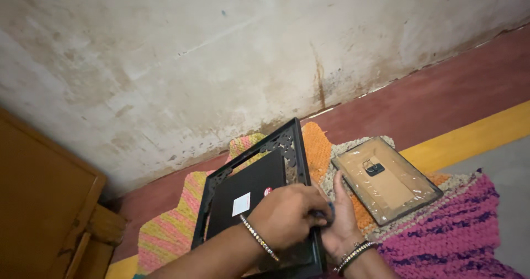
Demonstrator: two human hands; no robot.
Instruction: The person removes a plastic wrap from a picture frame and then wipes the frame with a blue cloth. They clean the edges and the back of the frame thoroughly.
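Observation:
A black picture frame (290, 146) with an ornate cut-out border lies back side up and tilted on a mat. Its black backing board (251, 188) carries a small white sticker. My left hand (287, 215), with a beaded bracelet on the wrist, lies over the lower right of the backing, fingers curled at the frame's right edge. My right hand (341, 221), with bangles on the wrist, is pressed against that same edge from the right, fingers straight. What sits between the fingertips is too dark to make out.
A smaller frame (386, 182) in clear plastic lies back up to the right, showing brown backing and a black hanger. Woven mats (441, 240) in pink, orange and purple cover the floor. A wooden cabinet (44, 201) stands at left. A stained wall (221, 52) runs behind.

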